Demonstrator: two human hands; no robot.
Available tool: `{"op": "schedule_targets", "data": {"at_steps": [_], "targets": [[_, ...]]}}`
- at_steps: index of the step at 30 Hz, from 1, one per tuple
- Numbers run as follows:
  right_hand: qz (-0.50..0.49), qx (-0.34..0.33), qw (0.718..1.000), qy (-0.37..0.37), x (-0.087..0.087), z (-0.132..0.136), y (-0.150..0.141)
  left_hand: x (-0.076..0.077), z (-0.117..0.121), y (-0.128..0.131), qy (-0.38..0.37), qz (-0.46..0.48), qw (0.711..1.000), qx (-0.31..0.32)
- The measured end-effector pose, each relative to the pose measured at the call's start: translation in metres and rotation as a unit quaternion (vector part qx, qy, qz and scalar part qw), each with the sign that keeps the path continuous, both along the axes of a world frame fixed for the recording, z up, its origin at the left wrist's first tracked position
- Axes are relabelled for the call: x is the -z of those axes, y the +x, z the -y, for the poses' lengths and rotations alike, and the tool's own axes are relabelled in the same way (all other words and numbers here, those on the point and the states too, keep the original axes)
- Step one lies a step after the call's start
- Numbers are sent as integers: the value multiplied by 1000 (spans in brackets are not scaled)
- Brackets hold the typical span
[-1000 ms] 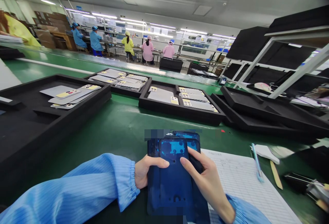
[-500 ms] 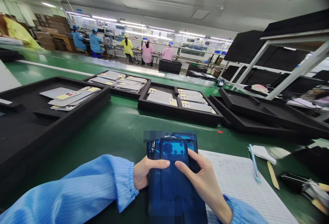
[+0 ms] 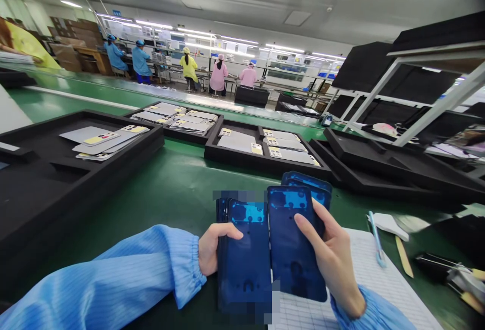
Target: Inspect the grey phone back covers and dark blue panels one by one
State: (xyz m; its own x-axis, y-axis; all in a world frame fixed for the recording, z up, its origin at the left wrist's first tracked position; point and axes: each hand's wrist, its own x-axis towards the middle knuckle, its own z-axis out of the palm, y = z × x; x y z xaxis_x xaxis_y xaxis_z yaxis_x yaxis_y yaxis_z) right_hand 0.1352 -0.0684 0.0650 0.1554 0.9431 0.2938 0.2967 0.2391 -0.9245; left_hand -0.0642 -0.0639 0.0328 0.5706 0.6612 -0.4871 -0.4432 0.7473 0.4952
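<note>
My left hand [image 3: 217, 244] is closed around a stack of dark blue phone back covers [image 3: 246, 259], thumb on the top one and fingers hidden beneath. In my right hand [image 3: 329, 249] are several more blue phone back covers [image 3: 291, 254], fanned apart at their upper ends, with the thumb pressed on the front one. Each top cover has a brighter blue camera area with round marks near its upper edge. The two groups lie side by side, their edges very close. Beneath my right hand is a lined paper sheet [image 3: 364, 254].
Black trays [image 3: 242, 160] holding pale panels stand across the green table [image 3: 182, 183], with a larger tray [image 3: 113, 178] at left. A blue pen [image 3: 376, 239] lies on the paper's edge beside a wooden stick [image 3: 403, 256]. Stacked trays [image 3: 371, 168] and a metal rack [image 3: 375, 92] are at right. Several co-workers sit far back.
My right hand has moved right and slightly up with several covers, separating them from the stack in my left hand. The left hand stays nearly in place.
</note>
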Motion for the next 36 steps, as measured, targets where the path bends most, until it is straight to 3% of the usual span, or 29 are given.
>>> {"op": "schedule_targets", "data": {"at_steps": [4, 8, 14, 21, 25, 28, 32, 36], "targets": [[-13, 4, 1000, 7, -1, -2, -1, -5, -1, 1, 59, 76, 995, 37], [37, -8, 999, 14, 0, -4, -4, -4, 1, 0, 89, 87, 991, 51], [110, -98, 989, -16, 10, -2, -6, 0, 1, 1, 28, 13, 999, 12], [113, -91, 988, -47, 15, 3, -12, -3, 2, 2, 40, -2, 999, -16], [87, -90, 991, -51, 14, 7, -19, -4, 3, 3, 64, 5, 998, -25], [37, -128, 988, -78, 11, 10, -27, -5, 4, 4, 64, 6, 998, -21], [-14, -166, 980, -107, 8, 10, -32, -6, 3, 3, 27, -1, 1000, -7], [-7, -144, 985, -96, 6, 7, -26, -6, 1, 1, -12, -13, 1000, -14]]}}
